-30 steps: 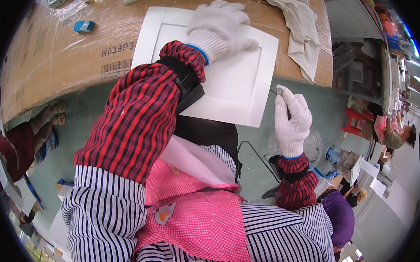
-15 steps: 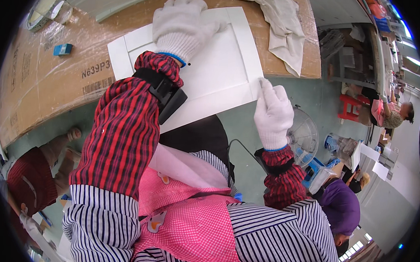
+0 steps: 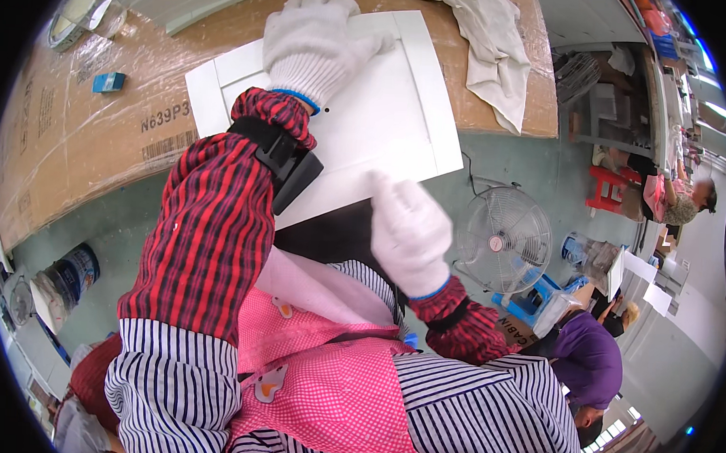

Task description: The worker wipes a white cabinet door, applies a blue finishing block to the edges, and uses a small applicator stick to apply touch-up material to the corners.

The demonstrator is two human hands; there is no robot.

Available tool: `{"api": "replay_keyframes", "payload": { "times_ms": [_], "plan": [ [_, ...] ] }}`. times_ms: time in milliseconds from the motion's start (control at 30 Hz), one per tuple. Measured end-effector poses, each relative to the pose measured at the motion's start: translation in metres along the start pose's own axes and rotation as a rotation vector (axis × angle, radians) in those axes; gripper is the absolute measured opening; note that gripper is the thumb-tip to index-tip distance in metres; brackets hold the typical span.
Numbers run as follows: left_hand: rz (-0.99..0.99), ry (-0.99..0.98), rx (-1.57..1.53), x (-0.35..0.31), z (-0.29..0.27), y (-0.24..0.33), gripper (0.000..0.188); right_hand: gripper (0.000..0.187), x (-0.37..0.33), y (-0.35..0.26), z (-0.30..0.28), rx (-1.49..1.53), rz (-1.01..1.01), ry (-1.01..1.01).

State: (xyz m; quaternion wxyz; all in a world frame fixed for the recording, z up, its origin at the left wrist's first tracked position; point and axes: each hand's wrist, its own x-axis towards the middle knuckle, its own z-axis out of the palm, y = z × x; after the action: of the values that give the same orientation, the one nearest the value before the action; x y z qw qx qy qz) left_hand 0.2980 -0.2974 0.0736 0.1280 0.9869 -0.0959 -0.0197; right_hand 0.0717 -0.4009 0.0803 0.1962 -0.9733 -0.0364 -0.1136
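Panel (image 3: 377, 122) under left grip (image 3: 314, 45); right grip (image 3: 411, 230) by near edge.

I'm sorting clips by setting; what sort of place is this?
Probably a workshop or small factory floor. A white, rectangular framed panel lies partly over a brown, film-wrapped cardboard surface; beyond are a round, metal-caged floor fan and another person in a purple top.

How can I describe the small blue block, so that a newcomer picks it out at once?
Find the big brown cardboard surface. Look left of the white framed panel, which lies under the gloved left hand. The small blue block sits there, the only blue thing resting on that cardboard.
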Motion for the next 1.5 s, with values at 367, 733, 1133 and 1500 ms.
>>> {"api": "replay_keyframes", "payload": {
  "times_ms": [367,733,1133,1500],
  "plan": [
    [0.034,0.012,-0.052,0.000,-0.002,-0.006,0.070,0.025,0.017,0.120,-0.038,0.018,0.266,0.078],
    [0.070,0.000,-0.053,-0.002,-0.008,-0.004,0.068,0.047,0.049,0.109,-0.062,-0.040,-0.276,-0.270],
    [0.122,-0.018,-0.165,-0.006,-0.021,-0.003,0.054,0.055,0.048,0.109,-0.079,-0.181,-0.436,-0.455],
    [0.091,-0.043,-0.173,-0.009,-0.030,-0.005,0.055,0.053,0.029,0.117,-0.083,-0.197,-0.497,-0.608]
  ]
}}
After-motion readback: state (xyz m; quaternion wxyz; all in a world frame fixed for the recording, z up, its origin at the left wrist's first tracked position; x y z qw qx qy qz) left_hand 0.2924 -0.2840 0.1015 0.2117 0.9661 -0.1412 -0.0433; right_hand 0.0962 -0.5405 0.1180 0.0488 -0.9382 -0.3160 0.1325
